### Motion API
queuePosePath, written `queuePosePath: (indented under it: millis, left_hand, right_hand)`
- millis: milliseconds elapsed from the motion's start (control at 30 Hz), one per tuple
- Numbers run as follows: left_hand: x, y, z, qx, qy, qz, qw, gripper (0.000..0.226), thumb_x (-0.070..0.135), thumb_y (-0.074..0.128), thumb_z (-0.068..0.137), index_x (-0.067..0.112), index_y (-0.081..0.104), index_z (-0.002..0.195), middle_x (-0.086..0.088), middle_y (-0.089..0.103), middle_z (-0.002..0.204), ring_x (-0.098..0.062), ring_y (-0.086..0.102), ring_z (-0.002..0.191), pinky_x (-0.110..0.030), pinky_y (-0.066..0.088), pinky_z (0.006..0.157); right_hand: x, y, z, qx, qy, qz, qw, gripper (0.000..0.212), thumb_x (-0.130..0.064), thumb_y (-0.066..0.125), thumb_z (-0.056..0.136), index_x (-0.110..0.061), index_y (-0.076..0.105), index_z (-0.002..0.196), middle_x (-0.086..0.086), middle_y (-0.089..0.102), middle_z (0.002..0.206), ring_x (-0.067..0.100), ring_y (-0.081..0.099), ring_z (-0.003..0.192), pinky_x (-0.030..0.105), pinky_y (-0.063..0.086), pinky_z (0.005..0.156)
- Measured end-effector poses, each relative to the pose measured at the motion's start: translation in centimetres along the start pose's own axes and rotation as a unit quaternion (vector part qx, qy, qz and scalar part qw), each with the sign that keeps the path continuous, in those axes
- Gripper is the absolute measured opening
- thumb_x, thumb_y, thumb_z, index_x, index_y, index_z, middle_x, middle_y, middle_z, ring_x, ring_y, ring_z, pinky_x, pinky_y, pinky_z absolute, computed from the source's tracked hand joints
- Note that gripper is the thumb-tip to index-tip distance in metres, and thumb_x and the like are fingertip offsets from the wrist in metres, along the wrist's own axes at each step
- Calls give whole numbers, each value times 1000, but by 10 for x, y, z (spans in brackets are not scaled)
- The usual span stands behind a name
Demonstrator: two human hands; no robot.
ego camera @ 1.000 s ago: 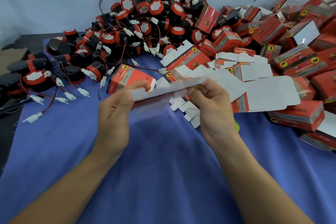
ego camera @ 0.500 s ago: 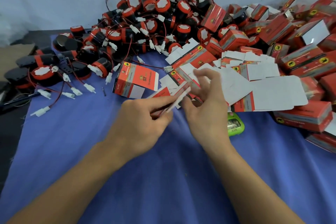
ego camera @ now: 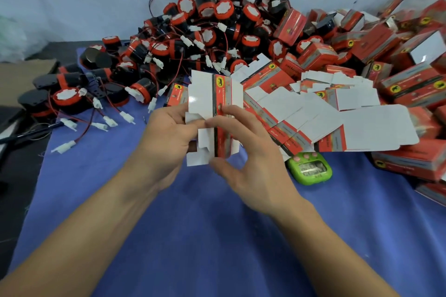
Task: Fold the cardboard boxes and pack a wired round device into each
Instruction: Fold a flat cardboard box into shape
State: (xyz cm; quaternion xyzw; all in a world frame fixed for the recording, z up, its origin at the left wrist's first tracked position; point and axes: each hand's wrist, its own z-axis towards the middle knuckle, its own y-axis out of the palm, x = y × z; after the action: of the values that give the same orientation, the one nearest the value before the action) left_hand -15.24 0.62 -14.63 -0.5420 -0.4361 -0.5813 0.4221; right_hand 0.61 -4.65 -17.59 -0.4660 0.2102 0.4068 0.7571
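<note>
Cardboard box blank (ego camera: 205, 94), flat and not yet opened, stands upright in the air between both hands. It is just above the blue cloth (ego camera: 193, 236) and in front of the heap of round devices (ego camera: 212, 19). Its white inside faces the camera, with one red printed panel down the middle. The left hand (ego camera: 169, 132) pinches the white flaps on the left edge, thumb in front and fingers probably behind, where the card hides them. The right hand (ego camera: 248, 169) pinches the red panel between the forefinger higher up and the thumb near the lower end, its other fingers loosely spread.

The step in hand looks like opening the blank into a tube. To do it well, push the two opposite creases toward each other so the panels square up without buckling. Then tuck the slotted bottom flaps in order, leaving the top open for a device and its wire.

Just to the right lies a fan of flat blanks (ego camera: 313, 113), with packed boxes (ego camera: 410, 84) beyond. A green timer (ego camera: 310, 169) sits near the right hand.
</note>
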Motion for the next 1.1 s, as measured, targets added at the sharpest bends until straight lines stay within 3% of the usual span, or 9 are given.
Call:
queuePosePath:
  millis: [133,233,367,467,567,667,800,933,1100]
  left_hand:
    - [-2,5,-5,35,81,73,993,39,-8,65,94,25,81,107,-1,81,101,-26,78,95,-47,65,82]
    - [4,8,-12,55,149,124,979,48,0,66,86,43,81,100,11,81,94,-16,79,89,-43,66,76]
    - [4,7,-11,161,178,243,940,61,12,57,76,51,69,121,24,75,104,-1,72,95,-32,62,71]
    - [-2,9,-11,103,151,195,964,72,14,56,74,57,57,132,23,69,124,-3,66,116,-33,57,91]
    - [-7,8,-7,55,142,201,968,57,25,59,74,55,61,122,22,69,119,-3,66,106,-37,55,91]
    - [-16,1,-4,-36,118,184,975,41,54,65,79,51,62,120,21,69,113,-5,65,100,-38,55,92]
    - [-27,4,-6,-44,137,226,963,43,60,71,78,56,51,115,30,66,109,5,64,97,-12,50,81]
    - [-37,9,3,29,120,133,983,48,38,82,73,48,55,112,31,69,110,7,67,102,-15,55,83]
    - [-43,15,-6,-21,137,99,985,31,53,65,86,61,58,115,20,71,118,-4,67,111,-21,56,87]
  right_hand:
    - [-9,8,-1,60,-26,-53,996,42,-20,81,75,-19,65,114,-4,52,134,17,48,125,32,41,103]
    - [-13,12,0,134,-60,-111,983,36,-23,81,68,-14,65,99,1,55,130,26,49,120,38,42,100]
    - [-10,4,-1,162,-35,-23,986,28,-20,71,72,-20,55,96,-8,55,132,14,51,124,25,41,99]
    - [-6,-9,0,120,67,95,986,29,-30,66,83,-44,47,99,-18,66,115,7,61,105,21,48,84]
    - [5,-16,4,130,96,145,976,22,-31,66,89,-41,48,96,-15,65,85,9,58,73,23,46,68]
    - [15,-20,9,143,128,191,963,18,-25,65,93,-33,48,92,-7,63,72,3,50,60,20,42,59]
    - [27,-19,12,75,180,245,950,10,-24,63,96,-21,54,100,1,65,76,17,56,69,47,50,67]
    - [31,-17,14,26,212,365,906,20,-18,61,100,-6,57,116,6,77,102,21,72,92,39,60,82]
    - [32,-17,13,47,228,396,888,26,-15,60,102,3,47,115,22,72,108,31,68,94,53,56,88]
